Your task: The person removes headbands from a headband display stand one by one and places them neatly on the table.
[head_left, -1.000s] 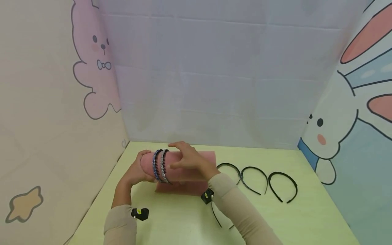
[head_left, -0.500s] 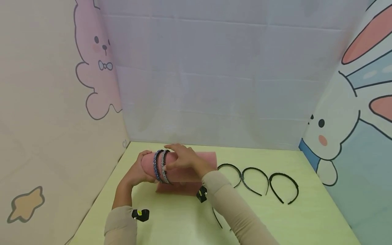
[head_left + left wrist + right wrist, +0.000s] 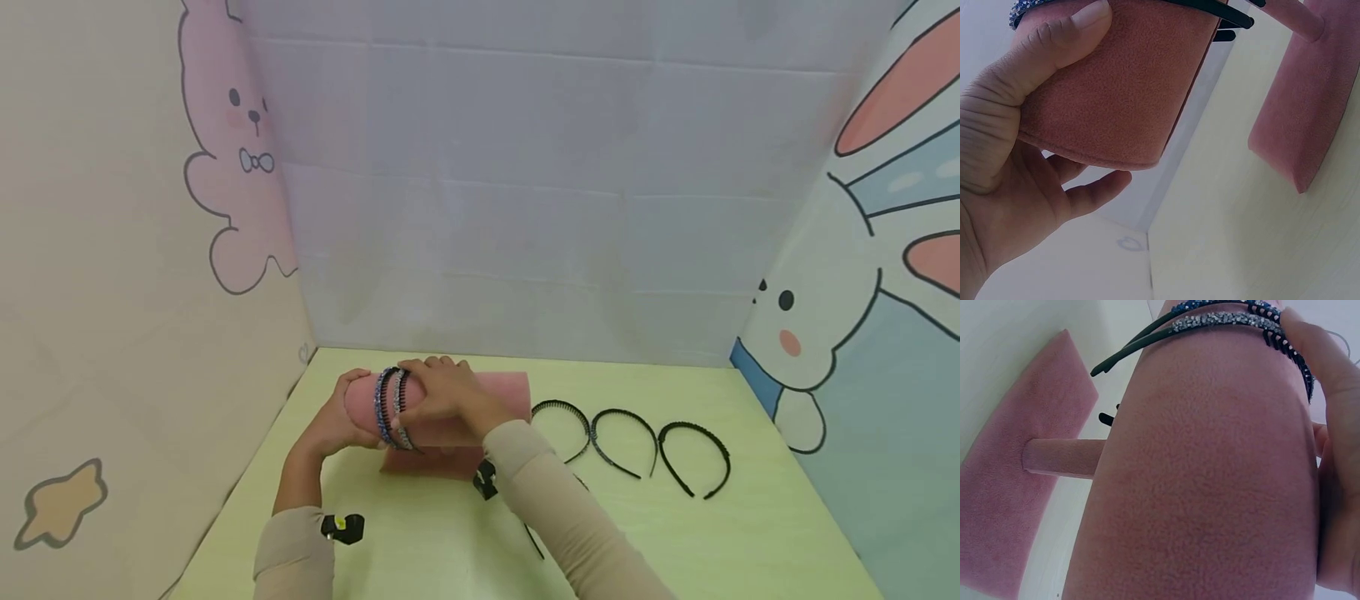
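A pink fabric-covered headband stand has a horizontal roll on a short post above a flat base. My left hand grips the roll's left end, its thumb lying along the fabric in the left wrist view. Near that end, a blue glittery headband and a silver glittery headband sit side by side around the roll, their teeth inward. My right hand curves over the roll from the right and holds the silver headband, fingers at its top and thumb lower on its front.
To the right on the pale green table lie a toothed black headband, a dark headband and a braided-looking black headband. Another headband lies partly under the right sleeve. Printed fabric walls surround the table.
My right hand has moved left along the roll, and its fingers have come down onto the silver headband. The left hand keeps its grip on the roll's end.
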`<action>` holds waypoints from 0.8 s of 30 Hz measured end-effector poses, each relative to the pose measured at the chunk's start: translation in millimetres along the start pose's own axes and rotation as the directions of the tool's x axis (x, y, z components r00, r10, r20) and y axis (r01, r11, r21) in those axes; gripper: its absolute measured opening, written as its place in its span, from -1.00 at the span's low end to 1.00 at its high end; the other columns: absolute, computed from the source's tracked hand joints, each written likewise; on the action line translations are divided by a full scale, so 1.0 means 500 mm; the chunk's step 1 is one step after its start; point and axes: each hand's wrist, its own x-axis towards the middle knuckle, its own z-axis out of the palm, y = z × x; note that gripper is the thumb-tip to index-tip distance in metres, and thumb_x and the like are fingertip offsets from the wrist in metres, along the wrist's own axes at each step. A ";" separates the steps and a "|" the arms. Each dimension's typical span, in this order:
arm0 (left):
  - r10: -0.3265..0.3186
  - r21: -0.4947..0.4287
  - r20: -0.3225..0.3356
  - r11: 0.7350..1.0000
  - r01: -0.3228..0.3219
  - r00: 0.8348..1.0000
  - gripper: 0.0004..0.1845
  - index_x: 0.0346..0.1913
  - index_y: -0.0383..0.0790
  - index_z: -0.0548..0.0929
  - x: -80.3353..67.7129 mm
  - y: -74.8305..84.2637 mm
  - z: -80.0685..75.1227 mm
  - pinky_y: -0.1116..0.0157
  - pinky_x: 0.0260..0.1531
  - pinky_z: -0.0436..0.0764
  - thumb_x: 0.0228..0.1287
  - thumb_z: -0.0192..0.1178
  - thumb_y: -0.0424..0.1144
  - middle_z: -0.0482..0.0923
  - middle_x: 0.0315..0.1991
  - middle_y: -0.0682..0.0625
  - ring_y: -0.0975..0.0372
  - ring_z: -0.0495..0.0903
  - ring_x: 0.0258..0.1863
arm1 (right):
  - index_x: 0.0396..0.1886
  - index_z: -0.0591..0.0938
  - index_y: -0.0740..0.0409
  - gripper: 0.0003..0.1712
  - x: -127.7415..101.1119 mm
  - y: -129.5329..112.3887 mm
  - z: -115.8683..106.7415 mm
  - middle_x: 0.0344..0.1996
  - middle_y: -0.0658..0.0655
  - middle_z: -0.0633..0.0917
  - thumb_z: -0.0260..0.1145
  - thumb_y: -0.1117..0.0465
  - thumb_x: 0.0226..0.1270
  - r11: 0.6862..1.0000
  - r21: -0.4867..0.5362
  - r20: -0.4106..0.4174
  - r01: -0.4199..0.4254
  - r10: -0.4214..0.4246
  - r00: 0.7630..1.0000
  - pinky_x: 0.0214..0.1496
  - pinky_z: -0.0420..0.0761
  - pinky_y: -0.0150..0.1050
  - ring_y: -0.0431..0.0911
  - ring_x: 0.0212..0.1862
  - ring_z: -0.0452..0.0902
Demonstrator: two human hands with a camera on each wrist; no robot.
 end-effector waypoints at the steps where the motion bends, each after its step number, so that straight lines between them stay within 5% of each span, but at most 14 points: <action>1: 0.001 -0.004 -0.003 1.000 -0.001 1.000 0.29 0.33 0.01 0.03 -0.001 0.000 0.000 0.14 -0.21 0.53 -0.59 0.63 -0.43 0.21 0.18 -0.24 -0.08 0.37 0.01 | 0.40 0.15 -0.28 0.16 0.000 -0.001 0.000 0.17 -0.01 0.41 0.18 -0.60 -0.25 1.000 -0.002 -0.001 -0.004 0.004 1.000 0.07 0.30 -0.02 -0.07 0.14 0.28; 14: 0.005 -0.024 0.001 1.000 -0.005 1.000 0.29 0.33 -0.01 0.02 -0.001 -0.008 0.003 0.14 -0.25 0.55 -0.60 0.61 -0.46 0.21 0.17 -0.25 -0.09 0.38 -0.01 | 0.41 0.13 -0.23 0.12 -0.004 -0.004 -0.006 0.18 0.00 0.41 0.28 -0.46 -0.19 1.000 -0.016 0.055 -0.025 0.026 0.998 0.08 0.28 -0.03 -0.07 0.14 0.28; 24: 0.021 -0.046 0.007 0.999 -0.020 1.000 0.27 0.32 -0.01 0.03 0.002 -0.003 0.005 0.13 -0.23 0.54 -0.57 0.59 -0.50 0.22 0.17 -0.25 -0.09 0.38 -0.02 | 0.34 0.20 -0.08 0.19 0.000 0.007 -0.007 0.02 -0.07 0.50 0.38 -0.45 -0.33 0.998 0.063 0.035 -0.021 0.019 0.999 0.03 0.29 -0.15 -0.16 0.00 0.38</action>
